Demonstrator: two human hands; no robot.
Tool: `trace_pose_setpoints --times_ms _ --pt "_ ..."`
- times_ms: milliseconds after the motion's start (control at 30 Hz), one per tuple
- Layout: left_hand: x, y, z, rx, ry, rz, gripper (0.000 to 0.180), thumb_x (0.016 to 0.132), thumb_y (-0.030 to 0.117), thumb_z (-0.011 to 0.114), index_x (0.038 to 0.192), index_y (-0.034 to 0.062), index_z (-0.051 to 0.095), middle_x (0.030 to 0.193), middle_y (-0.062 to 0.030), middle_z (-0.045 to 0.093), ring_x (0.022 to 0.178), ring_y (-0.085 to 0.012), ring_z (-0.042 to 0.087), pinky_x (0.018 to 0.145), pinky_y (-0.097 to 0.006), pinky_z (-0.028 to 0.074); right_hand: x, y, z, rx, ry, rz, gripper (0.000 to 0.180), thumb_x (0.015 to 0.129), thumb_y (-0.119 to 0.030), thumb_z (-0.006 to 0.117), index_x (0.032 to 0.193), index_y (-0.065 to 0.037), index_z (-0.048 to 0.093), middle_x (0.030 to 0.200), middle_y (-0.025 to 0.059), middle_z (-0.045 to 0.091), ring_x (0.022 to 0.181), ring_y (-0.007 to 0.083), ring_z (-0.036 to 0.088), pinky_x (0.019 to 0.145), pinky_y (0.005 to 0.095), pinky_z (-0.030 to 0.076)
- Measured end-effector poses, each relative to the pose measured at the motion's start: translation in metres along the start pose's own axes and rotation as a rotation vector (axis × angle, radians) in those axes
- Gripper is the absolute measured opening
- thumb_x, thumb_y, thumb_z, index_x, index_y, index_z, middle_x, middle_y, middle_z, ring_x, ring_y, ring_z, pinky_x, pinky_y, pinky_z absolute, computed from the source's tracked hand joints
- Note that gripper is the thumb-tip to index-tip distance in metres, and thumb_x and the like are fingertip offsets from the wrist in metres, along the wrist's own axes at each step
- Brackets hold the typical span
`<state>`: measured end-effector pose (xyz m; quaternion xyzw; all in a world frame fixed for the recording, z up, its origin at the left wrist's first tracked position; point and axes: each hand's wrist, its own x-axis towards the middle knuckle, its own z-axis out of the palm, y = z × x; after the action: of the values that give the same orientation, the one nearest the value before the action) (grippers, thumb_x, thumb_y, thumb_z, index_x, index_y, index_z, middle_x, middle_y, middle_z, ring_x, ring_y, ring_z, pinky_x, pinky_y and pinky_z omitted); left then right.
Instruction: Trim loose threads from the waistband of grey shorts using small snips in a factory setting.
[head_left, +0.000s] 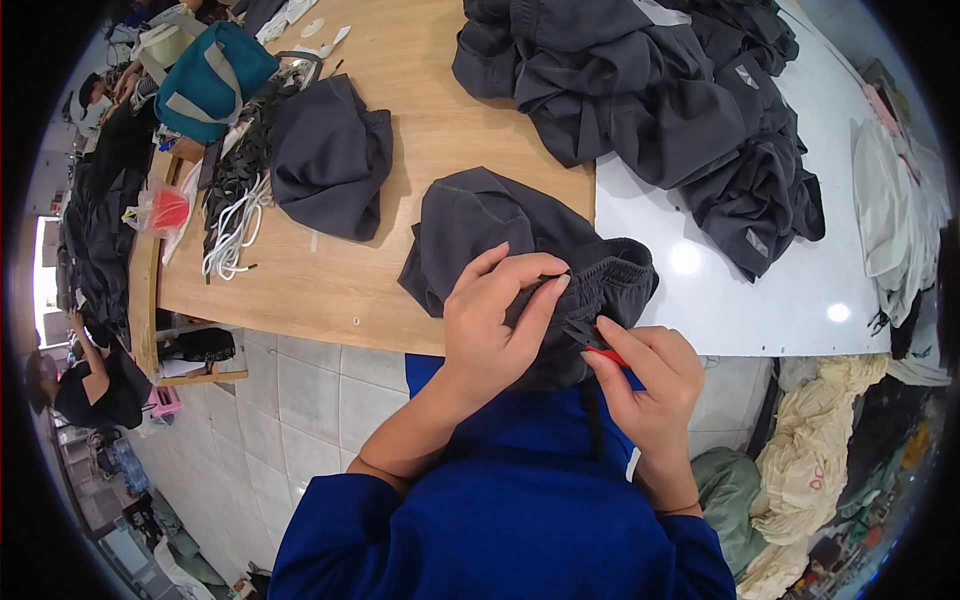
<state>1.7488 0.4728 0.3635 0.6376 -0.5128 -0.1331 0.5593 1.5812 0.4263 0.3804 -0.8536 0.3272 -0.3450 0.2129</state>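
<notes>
A dark grey garment (475, 215) with a gathered elastic waistband (620, 275) lies bunched at the table's near edge, partly hanging over it. My left hand (490, 325) is closed, thumb and forefinger pinching the waistband's edge. Close beside it, my right hand (650, 375) grips small red-handled thread snips (610, 356), their dark blades pointing left at the waistband. Whether the blades touch the cloth is hard to make out. Below the waistband a dark cord (592, 420) hangs down in front of my blue top.
Dark grey garments (640, 100) are heaped at the far right, across the wooden table (420, 120) and white table (720, 310). Another dark garment (335, 160), white cords (235, 230) and a teal bag (215, 80) lie left. Cream cloth (815, 440) is piled lower right. Another person (95, 385) is far left.
</notes>
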Motion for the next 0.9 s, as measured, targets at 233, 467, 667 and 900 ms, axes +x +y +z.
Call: trace_pose_setpoints --times_ms 233,467,667,900 --pt "-0.001 -0.001 0.001 -0.03 0.019 -0.019 0.016 0.078 0.004 0.064 0.093 0.0071 0.061 0.074 -0.0028 0.065 0.065 -0.015 0.063 0.088 -0.035 0.042 0.001 0.001 0.001 0.026 0.003 -0.001 0.031 0.059 -0.013 0.078 0.088 -0.008 0.07 0.067 0.0023 0.057 0.052 0.016 0.049 0.047 0.0261 0.037" --pt "-0.005 0.003 0.001 -0.245 -0.023 -0.242 0.017 0.08 0.001 0.063 0.096 0.0031 0.06 0.086 -0.0061 0.064 0.067 -0.0128 0.062 0.077 -0.028 0.046 0.001 0.004 0.001 0.108 -0.067 0.02 0.033 0.061 -0.008 0.076 0.093 -0.005 0.069 0.07 0.0057 0.059 0.06 0.018 0.052 0.055 0.0268 0.04" --pt "-0.005 0.0 -0.001 -0.326 -0.037 -0.26 0.018 0.081 -0.001 0.061 0.099 -0.0001 0.058 0.097 -0.0072 0.061 0.072 -0.0097 0.061 0.064 -0.019 0.045 0.001 0.009 0.005 0.076 0.024 -0.046 0.032 0.058 -0.014 0.078 0.088 -0.01 0.07 0.067 0.0007 0.057 0.051 0.0145 0.044 0.048 0.0264 0.032" --pt "-0.005 0.002 -0.001 -0.325 -0.047 -0.28 0.019 0.081 -0.001 0.062 0.1 0.0005 0.059 0.098 -0.007 0.061 0.072 -0.0099 0.062 0.064 -0.02 0.045 0.002 0.007 0.003 0.013 0.004 -0.064 0.032 0.058 -0.016 0.078 0.088 -0.011 0.071 0.068 -0.0002 0.056 0.053 0.0145 0.044 0.049 0.0271 0.032"
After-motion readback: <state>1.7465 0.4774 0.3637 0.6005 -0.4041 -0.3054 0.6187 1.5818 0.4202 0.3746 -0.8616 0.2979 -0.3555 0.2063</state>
